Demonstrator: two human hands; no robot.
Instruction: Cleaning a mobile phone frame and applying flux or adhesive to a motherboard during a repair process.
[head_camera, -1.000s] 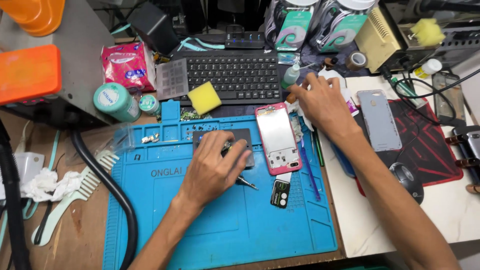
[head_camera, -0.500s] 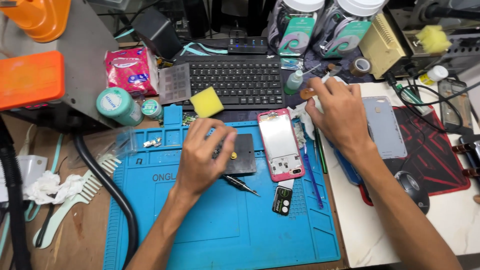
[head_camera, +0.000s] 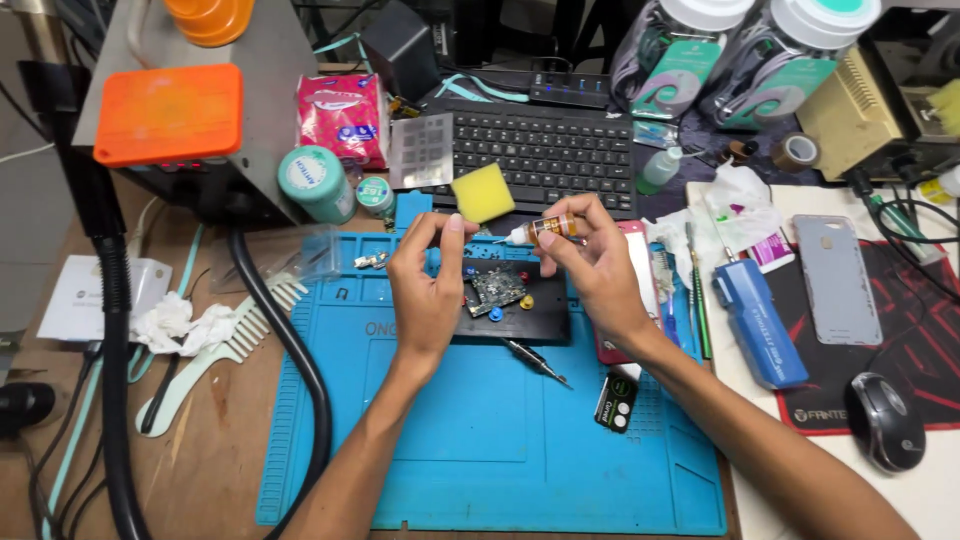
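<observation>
My right hand (head_camera: 590, 262) holds a small dropper bottle (head_camera: 545, 230) sideways, its white nozzle pointing left. My left hand (head_camera: 428, 285) is raised beside it, thumb and forefinger close to the nozzle tip, with nothing clearly held. Under both hands a small green circuit board (head_camera: 497, 290) sits on a black holder (head_camera: 520, 320) on the blue work mat (head_camera: 480, 440). A phone with a pink frame (head_camera: 640, 260) lies mostly hidden under my right hand. A thin metal tool (head_camera: 537, 362) lies on the mat just below the holder.
A black keyboard (head_camera: 545, 150) and yellow sponge (head_camera: 483, 192) lie behind the mat. To the right are a blue tool (head_camera: 760, 320), a grey phone cover (head_camera: 837, 280) and a mouse (head_camera: 885, 433). A black hose (head_camera: 290, 360) runs along the mat's left edge, beside a comb (head_camera: 220, 360).
My right hand came in from the right side holding the dropper bottle and now sits over the board. My left hand rose off the mat to meet the nozzle.
</observation>
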